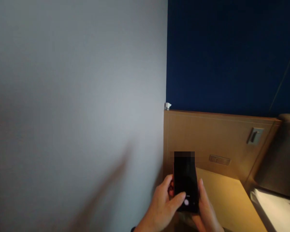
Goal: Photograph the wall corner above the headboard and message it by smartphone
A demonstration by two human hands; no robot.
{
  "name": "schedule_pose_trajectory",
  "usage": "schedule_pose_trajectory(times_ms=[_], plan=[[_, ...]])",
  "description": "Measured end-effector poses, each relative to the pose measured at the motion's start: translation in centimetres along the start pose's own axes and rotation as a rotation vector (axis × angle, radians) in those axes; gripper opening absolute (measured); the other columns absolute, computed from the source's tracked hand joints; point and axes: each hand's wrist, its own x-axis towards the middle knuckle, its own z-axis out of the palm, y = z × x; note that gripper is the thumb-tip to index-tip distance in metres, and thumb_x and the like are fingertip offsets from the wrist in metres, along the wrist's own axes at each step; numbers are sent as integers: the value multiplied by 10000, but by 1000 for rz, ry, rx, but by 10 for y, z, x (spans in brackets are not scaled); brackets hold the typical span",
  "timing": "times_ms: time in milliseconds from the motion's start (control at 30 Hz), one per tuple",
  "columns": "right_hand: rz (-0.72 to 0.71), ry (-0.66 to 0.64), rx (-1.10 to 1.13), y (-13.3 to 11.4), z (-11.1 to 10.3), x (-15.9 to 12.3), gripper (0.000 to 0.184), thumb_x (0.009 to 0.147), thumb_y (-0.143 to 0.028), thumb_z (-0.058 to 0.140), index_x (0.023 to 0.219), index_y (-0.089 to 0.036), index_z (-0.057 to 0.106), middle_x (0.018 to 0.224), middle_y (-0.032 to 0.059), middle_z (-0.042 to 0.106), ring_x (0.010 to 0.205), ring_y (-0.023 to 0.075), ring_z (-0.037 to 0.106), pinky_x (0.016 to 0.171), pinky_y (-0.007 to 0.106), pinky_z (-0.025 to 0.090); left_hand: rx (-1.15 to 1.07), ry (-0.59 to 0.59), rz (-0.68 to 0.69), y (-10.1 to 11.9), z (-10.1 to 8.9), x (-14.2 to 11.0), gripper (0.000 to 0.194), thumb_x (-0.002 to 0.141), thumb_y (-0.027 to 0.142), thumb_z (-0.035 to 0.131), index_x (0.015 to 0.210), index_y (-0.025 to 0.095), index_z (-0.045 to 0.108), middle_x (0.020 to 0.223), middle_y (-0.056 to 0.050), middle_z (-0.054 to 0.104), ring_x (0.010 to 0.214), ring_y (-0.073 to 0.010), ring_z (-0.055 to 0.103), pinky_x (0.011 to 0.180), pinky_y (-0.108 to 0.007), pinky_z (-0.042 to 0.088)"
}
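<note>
Phone: a dark smartphone (185,183) held upright in both hands, low in the view, in front of the wooden bedside panel (207,135); its upper screen is blurred out.
Left hand: the left hand (163,206) wraps the phone's left edge, its fingers curled behind the body and its thumb laid across the lower screen, touching it near a pale round button.
Right hand: the right hand (205,209) cups the phone's right edge, fingers closed along the side, one fingertip showing above the rim.
Bedside table: a light wooden tabletop (227,199) lies just beyond and below the phone.
Panel fittings: a socket plate (219,159) and a metal switch (254,135).
Walls: grey wall (74,96) on the left, dark blue wall (232,54) above the panel.
Bed: white bedding (275,206) at the right edge.
</note>
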Motion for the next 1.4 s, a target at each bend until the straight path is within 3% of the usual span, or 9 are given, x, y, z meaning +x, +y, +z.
schedule_pose_trajectory(times_ms=[133, 267, 367, 500, 600, 800, 1067, 1233, 1400], plan=[[-108, -52, -34, -74, 5, 56, 513, 796, -648, 635, 1070, -224, 727, 995, 64, 749, 1032, 256, 663, 1007, 424, 483, 82, 51, 79, 27, 15, 74, 383, 814, 277, 635, 1167, 157, 547, 1004, -35, 661, 876, -160, 608, 784, -260, 487], [-105, -164, -41, -133, 3, 96, 545, 827, -648, 594, 1120, -203, 708, 1050, 83, 736, 1048, 254, 659, 1036, 418, 459, 108, 153, 139, 42, 40, 119, 600, 807, 256, 640, 1352, 164, 405, 1172, -74, 637, 1020, -182, 610, 924, -308, 480], [-81, -189, -45, -155, 7, 125, 563, 809, -655, 611, 1107, -188, 713, 1067, 93, 731, 1060, 264, 654, 1046, 425, 451, 181, 233, 148, 48, 45, 143, 647, 796, 223, 634, 1384, 159, 371, 1187, -84, 629, 1002, -182, 612, 907, -315, 490], [-87, -197, -56, -167, 23, 157, 539, 801, -649, 625, 1069, -193, 726, 1048, 81, 737, 1065, 265, 653, 1046, 417, 453, 283, 309, 159, 63, 37, 168, 636, 773, 177, 624, 1368, 156, 399, 1153, -76, 639, 947, -170, 613, 865, -300, 494], [-122, -235, -74, -177, 37, 158, 531, 823, -651, 594, 1066, -199, 729, 1023, 88, 742, 1057, 274, 658, 1041, 436, 459, 334, 362, 169, 83, 36, 171, 636, 759, 175, 627, 1357, 151, 412, 1162, -81, 634, 956, -178, 610, 861, -301, 490], [-147, -279, -96, -198, 59, 120, 560, 845, -668, 544, 1088, -196, 723, 1024, 102, 740, 1052, 283, 661, 1026, 448, 470, 368, 395, 227, 120, 50, 154, 623, 739, 167, 644, 1328, 169, 440, 1084, -53, 657, 896, -172, 612, 825, -290, 492], [-188, -223, -75, -211, 67, 129, 491, 874, -639, 530, 1077, -238, 728, 1084, 39, 730, 990, 188, 682, 956, 297, 508, 365, 384, 217, 129, 46, 176, 573, 747, 175, 660, 1289, 198, 474, 1051, -30, 679, 860, -161, 624, 783, -265, 494], [-181, -185, -73, -217, 86, 107, 479, 860, -636, 553, 1080, -247, 726, 1076, 22, 733, 943, 181, 694, 890, 277, 533, 423, 442, 251, 144, 50, 160, 578, 752, 182, 665, 1294, 231, 471, 1074, -19, 674, 895, -168, 624, 814, -278, 491], [-189, -245, -110, -216, 118, 90, 498, 840, -643, 581, 1094, -237, 720, 1137, 32, 711, 977, 179, 684, 883, 266, 527, 441, 534, 287, 158, 39, 144, 545, 759, 178, 657, 1270, 249, 479, 1072, -19, 669, 915, -178, 624, 826, -295, 491]])
